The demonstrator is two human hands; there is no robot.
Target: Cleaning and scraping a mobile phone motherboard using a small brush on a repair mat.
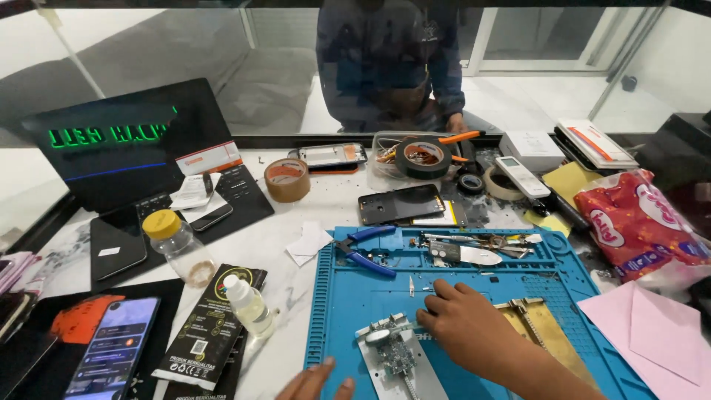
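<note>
Left hand (315, 384) at bottom edge, fingers flat on the bench (281, 259), grasping nothing. Beyond it, metal board clamp (396, 355) lies on the blue mat (348, 296), long axis running away from viewer. Right hand (463, 322) is nearer: fingertips touch its right side, not gripping.

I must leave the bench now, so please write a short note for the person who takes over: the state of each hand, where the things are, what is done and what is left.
Right hand: open, palm down on the blue work mat, fingertips beside the small circuit board on a metal holder plate.
Left hand: only the fingers show at the lower edge, resting on the table near the mat; it holds nothing.
Blue-handled pliers, tweezers and blades lie in the mat's upper tray.
Done: board sits on the holder. Left: cannot tell from this view; no tool is in hand yet.
</note>
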